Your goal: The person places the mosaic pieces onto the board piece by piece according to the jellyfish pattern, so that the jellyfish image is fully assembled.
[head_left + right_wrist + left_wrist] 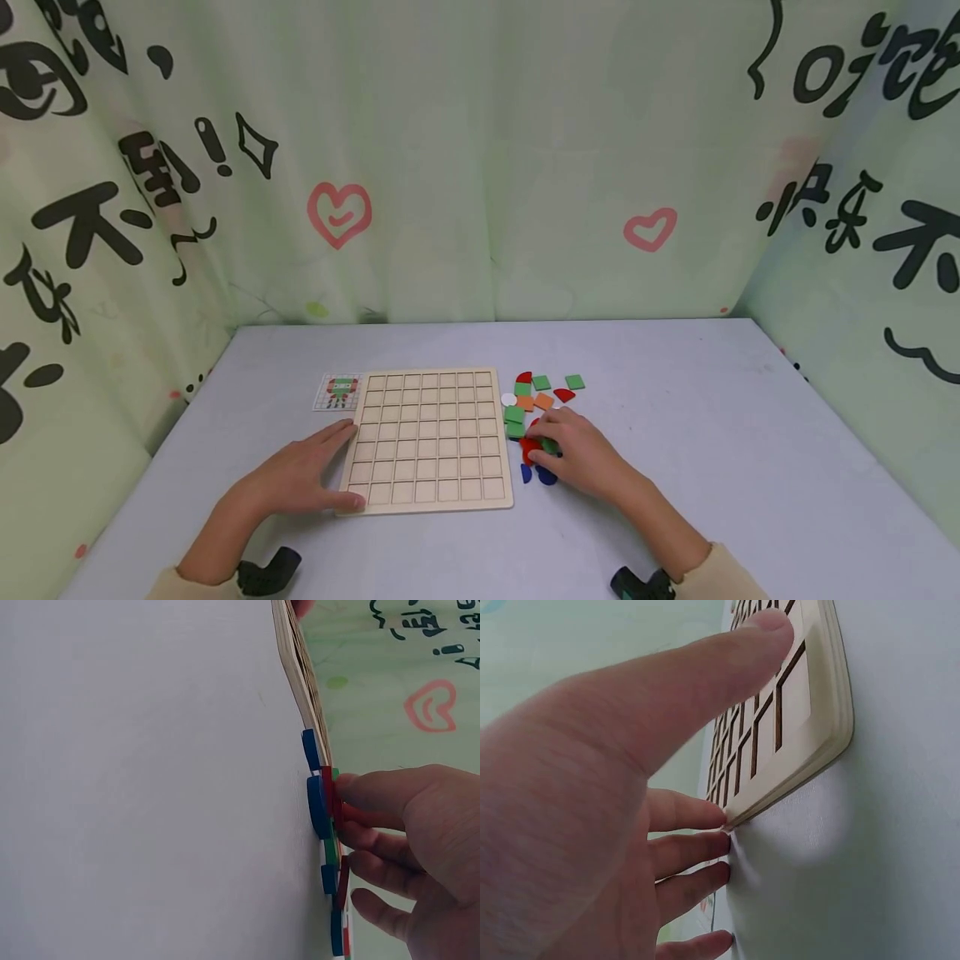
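A wooden grid board [427, 440] with square cells lies flat on the table. My left hand [303, 475] rests on its left side: the thumb [727, 664] lies on top near the front corner, the other fingers spread along the side edge. To the right of the board, my right hand [581, 450] reaches over loose flat pieces, its thumb and fingers apart. Its fingertips touch or hover just over red pieces [527, 450]; how firm the contact is cannot be told. Dark blue pieces [319, 806] lie close by, and a green piece [550, 447] is partly under the hand.
A small pattern card [337, 392] with a red and green figure lies at the board's left back corner. Green squares [514, 414], orange pieces [543, 402], a white round piece [509, 400] and a red wedge [565, 394] lie scattered. Printed curtains [487, 167] enclose the white table [675, 400].
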A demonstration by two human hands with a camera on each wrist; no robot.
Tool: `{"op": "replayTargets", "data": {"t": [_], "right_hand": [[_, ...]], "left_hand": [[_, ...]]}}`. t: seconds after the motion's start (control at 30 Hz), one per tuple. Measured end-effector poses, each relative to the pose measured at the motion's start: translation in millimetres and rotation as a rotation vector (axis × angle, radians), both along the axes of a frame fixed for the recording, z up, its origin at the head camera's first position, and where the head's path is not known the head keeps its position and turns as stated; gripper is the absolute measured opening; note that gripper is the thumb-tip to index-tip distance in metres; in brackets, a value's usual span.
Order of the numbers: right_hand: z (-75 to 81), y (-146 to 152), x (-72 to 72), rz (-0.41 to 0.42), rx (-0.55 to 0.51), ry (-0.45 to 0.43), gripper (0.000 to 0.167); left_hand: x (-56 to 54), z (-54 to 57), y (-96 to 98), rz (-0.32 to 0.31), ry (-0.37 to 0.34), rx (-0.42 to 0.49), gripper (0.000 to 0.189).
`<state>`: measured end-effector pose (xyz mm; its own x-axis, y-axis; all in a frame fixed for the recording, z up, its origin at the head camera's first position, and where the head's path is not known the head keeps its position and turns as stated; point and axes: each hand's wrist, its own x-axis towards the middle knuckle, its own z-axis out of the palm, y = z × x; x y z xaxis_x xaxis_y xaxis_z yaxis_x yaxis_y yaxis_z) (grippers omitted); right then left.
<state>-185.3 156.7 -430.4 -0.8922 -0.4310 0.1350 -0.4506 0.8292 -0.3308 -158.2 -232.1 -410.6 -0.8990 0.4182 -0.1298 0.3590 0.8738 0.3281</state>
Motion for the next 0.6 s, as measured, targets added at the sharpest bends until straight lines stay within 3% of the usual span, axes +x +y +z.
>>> {"op": "replayTargets", "data": {"t": [0.6], "right_hand": [[1.8, -4.0, -1.2, -0.079, -0.048, -0.049, 0.017]], "left_hand": [[-2.7, -4.3, -1.6, 0.012, -0.005, 0.002, 0.107]]}}
